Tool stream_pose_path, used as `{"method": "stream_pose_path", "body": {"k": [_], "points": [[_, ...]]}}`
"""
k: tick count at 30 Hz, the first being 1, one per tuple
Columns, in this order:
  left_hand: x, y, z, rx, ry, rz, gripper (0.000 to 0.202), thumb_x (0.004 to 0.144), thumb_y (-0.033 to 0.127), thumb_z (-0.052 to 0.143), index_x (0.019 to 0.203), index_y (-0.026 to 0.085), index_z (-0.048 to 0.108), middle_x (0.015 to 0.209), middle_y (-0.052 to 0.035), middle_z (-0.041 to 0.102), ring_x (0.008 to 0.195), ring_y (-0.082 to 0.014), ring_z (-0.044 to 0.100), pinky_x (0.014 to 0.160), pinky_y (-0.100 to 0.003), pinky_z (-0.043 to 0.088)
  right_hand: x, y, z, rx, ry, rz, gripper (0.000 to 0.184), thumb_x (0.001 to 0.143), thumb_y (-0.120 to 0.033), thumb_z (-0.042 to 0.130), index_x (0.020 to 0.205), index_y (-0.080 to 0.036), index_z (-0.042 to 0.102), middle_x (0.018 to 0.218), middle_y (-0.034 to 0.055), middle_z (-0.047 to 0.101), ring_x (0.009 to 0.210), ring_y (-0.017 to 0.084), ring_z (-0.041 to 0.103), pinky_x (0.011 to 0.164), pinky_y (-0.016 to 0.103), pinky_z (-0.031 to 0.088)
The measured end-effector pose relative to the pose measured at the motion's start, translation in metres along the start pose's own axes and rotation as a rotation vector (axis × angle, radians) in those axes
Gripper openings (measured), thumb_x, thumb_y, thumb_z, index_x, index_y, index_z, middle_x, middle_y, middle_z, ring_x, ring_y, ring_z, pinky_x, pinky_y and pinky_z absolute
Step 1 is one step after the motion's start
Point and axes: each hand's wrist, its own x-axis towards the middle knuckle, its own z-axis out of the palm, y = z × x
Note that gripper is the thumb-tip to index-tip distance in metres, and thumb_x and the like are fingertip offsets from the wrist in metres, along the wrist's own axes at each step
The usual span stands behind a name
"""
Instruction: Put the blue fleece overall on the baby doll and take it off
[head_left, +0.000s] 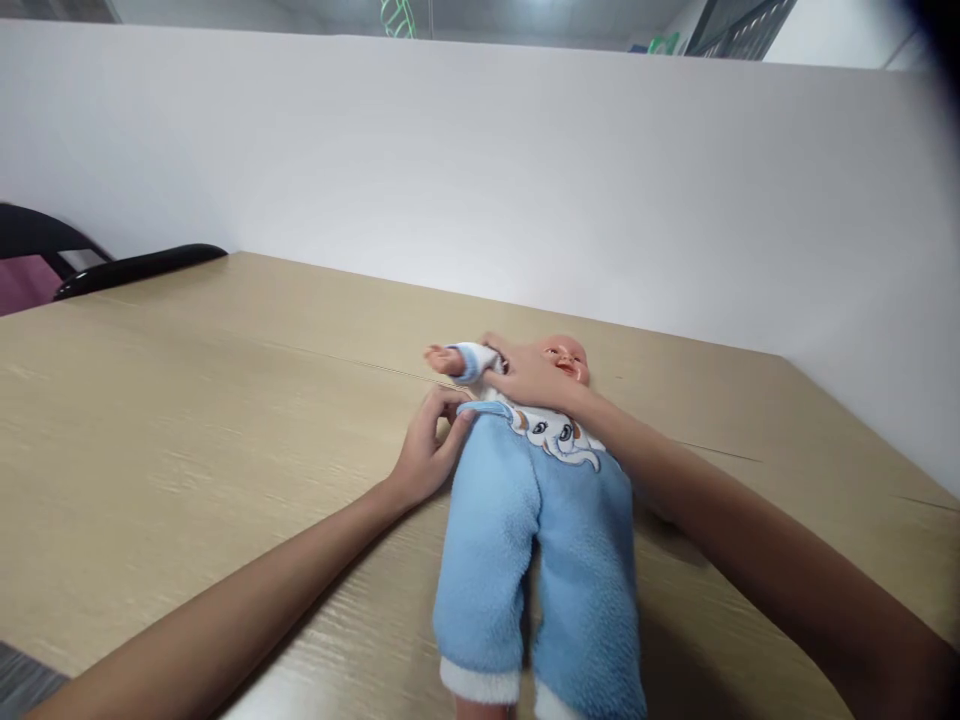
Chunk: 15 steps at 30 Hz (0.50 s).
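A baby doll (568, 358) lies on its back, head away from me. It wears fuzzy light-blue overalls (491, 530) with white cuffs and an animal face on the bib, over a white sleeve (484, 362) with a blue cuff. My left hand (431, 440) pinches the blue edge of the overalls at the doll's side, thumb on top. Across the doll's chest reaches my right hand (525, 372), its fingers closed around the shoulder of the white sleeve. The doll's bare hand (444, 360) sticks out to the left. My right forearm hides its other arm.
The doll rests on a light wood table (225, 420) with thin seams. A white partition (480, 170) rises behind the far edge. Black chairs (142, 268) stand at the left edge, one near something pink (28, 285).
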Motion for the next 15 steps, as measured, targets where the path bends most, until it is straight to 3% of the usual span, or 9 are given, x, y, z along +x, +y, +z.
{"method": "stream_pose_path", "body": {"k": [4, 6, 8, 12, 15], "points": [[-0.007, 0.001, -0.001, 0.153, 0.065, 0.204, 0.016, 0.107, 0.037, 0.053, 0.111, 0.024, 0.063, 0.124, -0.0124, 0.058, 0.124, -0.0281, 0.056, 0.11, -0.048, 0.045, -0.013, 0.014, -0.007, 0.167, -0.027, -0.037, 0.04, 0.079, -0.012, 0.051, 0.116, -0.022, 0.061, 0.099, 0.0007, 0.069, 0.09, 0.02, 0.064, 0.081, 0.03, 0.048], [-0.01, 0.001, 0.0, 0.131, 0.065, 0.266, 0.017, 0.108, 0.035, 0.051, 0.118, 0.027, 0.061, 0.135, -0.0132, 0.055, 0.134, -0.0293, 0.052, 0.116, -0.052, 0.042, -0.014, 0.013, -0.005, 0.132, -0.015, -0.067, 0.044, 0.075, -0.01, 0.052, 0.117, -0.022, 0.063, 0.104, 0.0022, 0.071, 0.093, 0.021, 0.066, 0.083, 0.032, 0.049], [-0.011, -0.001, 0.003, 0.028, 0.064, 0.276, 0.015, 0.11, 0.032, 0.046, 0.122, 0.029, 0.055, 0.134, -0.0111, 0.056, 0.132, -0.0271, 0.055, 0.116, -0.052, 0.041, -0.014, 0.008, -0.003, 0.064, 0.007, -0.102, 0.042, 0.075, -0.009, 0.054, 0.113, -0.021, 0.065, 0.108, 0.0044, 0.073, 0.099, 0.023, 0.067, 0.087, 0.034, 0.049], [-0.007, -0.001, 0.007, -0.166, 0.141, 0.054, 0.014, 0.112, 0.04, 0.045, 0.12, 0.029, 0.049, 0.116, -0.0053, 0.061, 0.109, -0.0211, 0.061, 0.102, -0.04, 0.047, -0.021, -0.009, -0.005, -0.006, 0.041, -0.126, 0.03, 0.082, -0.011, 0.058, 0.109, -0.021, 0.067, 0.117, 0.0078, 0.072, 0.109, 0.024, 0.066, 0.096, 0.037, 0.048], [-0.002, 0.001, 0.009, -0.202, 0.193, -0.158, 0.024, 0.106, 0.05, 0.057, 0.112, 0.026, 0.056, 0.111, -0.0044, 0.06, 0.109, -0.0212, 0.057, 0.101, -0.034, 0.046, -0.035, -0.022, -0.013, 0.054, 0.05, 0.075, 0.02, 0.094, -0.033, 0.065, 0.11, -0.022, 0.066, 0.107, 0.0084, 0.074, 0.097, 0.025, 0.068, 0.087, 0.037, 0.051]]}}
